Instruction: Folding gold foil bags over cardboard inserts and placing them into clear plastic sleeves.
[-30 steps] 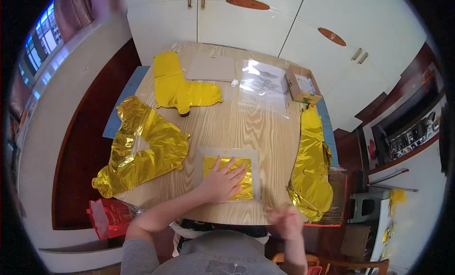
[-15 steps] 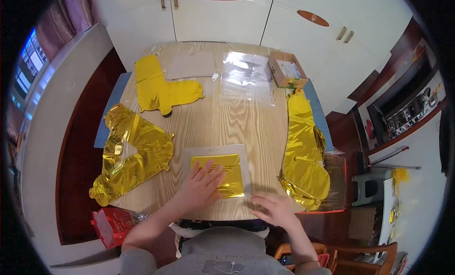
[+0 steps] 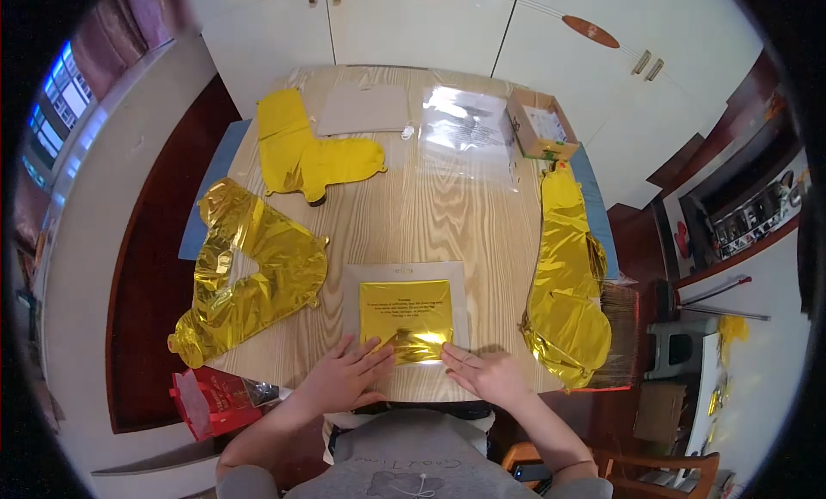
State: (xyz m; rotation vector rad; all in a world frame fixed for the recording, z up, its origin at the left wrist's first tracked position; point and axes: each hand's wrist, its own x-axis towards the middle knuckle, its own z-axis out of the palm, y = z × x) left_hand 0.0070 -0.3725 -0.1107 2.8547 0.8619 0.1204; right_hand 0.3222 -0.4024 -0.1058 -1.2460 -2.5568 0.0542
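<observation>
Gold foil packet (image 3: pixel 405 314): our left hand (image 3: pixel 344 377) and right hand (image 3: pixel 482 372) lie flat, pinning its near edge; next, we'd judge, opening.

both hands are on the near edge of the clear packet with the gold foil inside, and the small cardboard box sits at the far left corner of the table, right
Not quite. The left hand and right hand do rest on the near edge of the clear packet with gold foil inside, but the small cardboard box sits at the far right corner of the table, as the head view shows.
</observation>
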